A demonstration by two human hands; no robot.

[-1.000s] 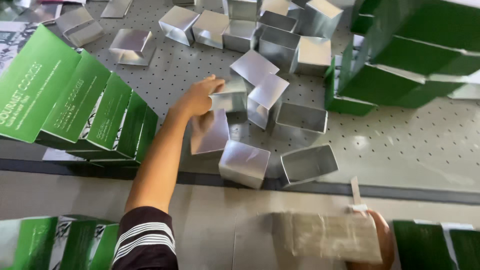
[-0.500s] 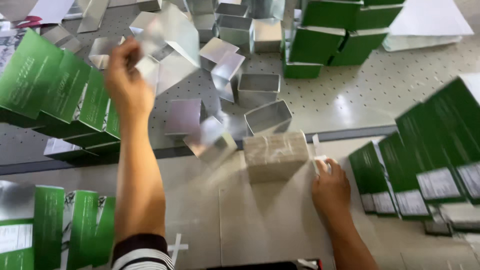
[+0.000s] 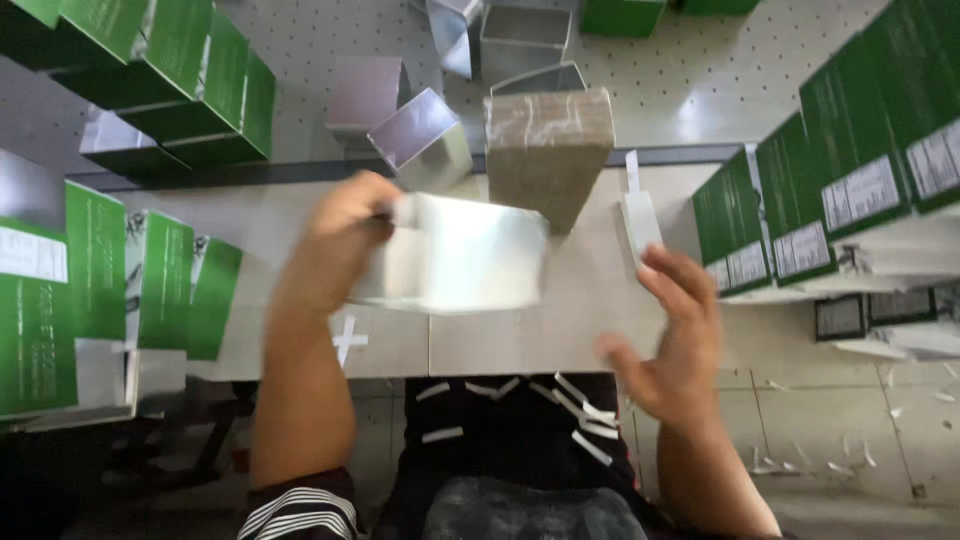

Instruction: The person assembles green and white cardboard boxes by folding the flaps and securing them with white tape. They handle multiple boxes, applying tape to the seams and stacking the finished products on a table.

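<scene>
Centre of the frame, my left hand [image 3: 345, 235] gripping a silver box [image 3: 455, 255], right hand [image 3: 675, 335] spread loose beside it, fingers released.

Green flat cartons [image 3: 170, 70] stacked at worktop's far left corner; more green cartons [image 3: 850, 180] along right edge. Open silver boxes [image 3: 425, 140] near far edge. Paper scraps [image 3: 580, 410] on floor.
</scene>
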